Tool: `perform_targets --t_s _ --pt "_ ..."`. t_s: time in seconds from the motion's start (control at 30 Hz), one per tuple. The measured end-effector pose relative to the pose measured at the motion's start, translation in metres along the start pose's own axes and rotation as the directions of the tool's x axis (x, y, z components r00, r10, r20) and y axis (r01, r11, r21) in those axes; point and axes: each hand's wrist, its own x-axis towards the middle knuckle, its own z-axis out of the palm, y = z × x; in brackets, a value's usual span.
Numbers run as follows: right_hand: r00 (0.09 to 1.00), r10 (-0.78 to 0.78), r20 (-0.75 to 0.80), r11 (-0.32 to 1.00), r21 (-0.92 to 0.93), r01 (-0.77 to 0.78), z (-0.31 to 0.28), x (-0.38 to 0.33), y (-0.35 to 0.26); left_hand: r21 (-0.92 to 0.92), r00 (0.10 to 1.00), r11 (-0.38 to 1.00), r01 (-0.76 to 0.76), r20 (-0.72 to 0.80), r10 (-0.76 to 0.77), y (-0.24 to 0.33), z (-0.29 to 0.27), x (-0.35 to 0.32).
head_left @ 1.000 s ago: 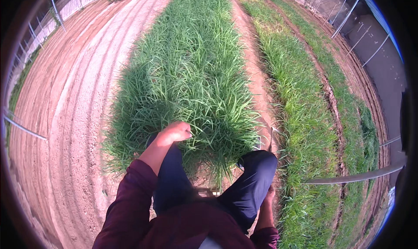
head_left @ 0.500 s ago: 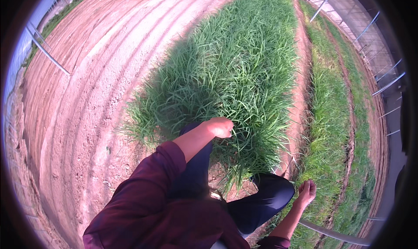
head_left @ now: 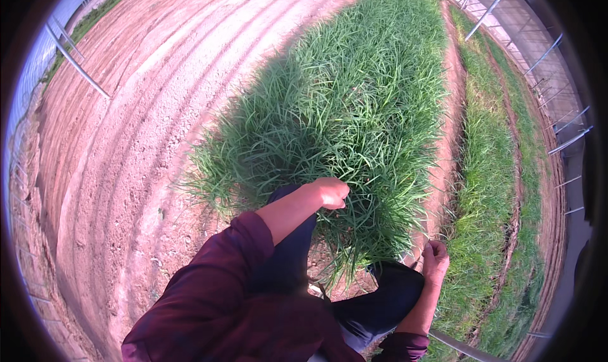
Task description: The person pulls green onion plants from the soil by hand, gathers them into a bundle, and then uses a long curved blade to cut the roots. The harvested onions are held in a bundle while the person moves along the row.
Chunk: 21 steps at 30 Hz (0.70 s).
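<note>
To our left lies the bare furrowed soil [head_left: 120, 165]; beside it stands the bed of long green blades [head_left: 342, 108], thick and leaning, right in front of our knees; our left hand [head_left: 329, 193] is curled down into the near edge of it, closed around a tuft as far as we can judge, though the fingers are buried; we should gather low at the base and keep the bunch tight, so no blades tear; our right hand [head_left: 436, 259] hangs loosely fisted by the right knee [head_left: 396, 286], holding nothing that we can make out; beyond it runs a narrower green strip [head_left: 487, 191].
</note>
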Motion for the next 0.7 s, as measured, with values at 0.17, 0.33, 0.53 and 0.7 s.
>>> perform_targets --t_s 0.17,0.33,0.53,0.7 --pt "0.991 0.100 0.084 0.977 0.183 -0.114 -0.003 0.009 0.028 -0.267 0.972 0.941 -0.207 -0.164 0.168 -0.009 -0.008 -0.008" --pt "0.991 0.036 0.126 0.996 0.082 -0.046 -0.004 0.013 -0.017 -0.469 0.942 0.842 -0.267 -0.311 0.126 -0.055 -0.050 -0.014" --pt "0.982 0.061 0.179 0.996 0.053 -0.072 0.027 0.038 -0.096 -0.635 0.876 0.768 0.082 -0.322 -0.360 -0.144 -0.139 0.013" --pt "0.935 -0.184 0.302 0.963 -0.137 0.234 0.056 0.058 -0.038 -0.747 0.623 0.665 -0.002 -0.521 -0.583 -0.252 -0.196 0.064"
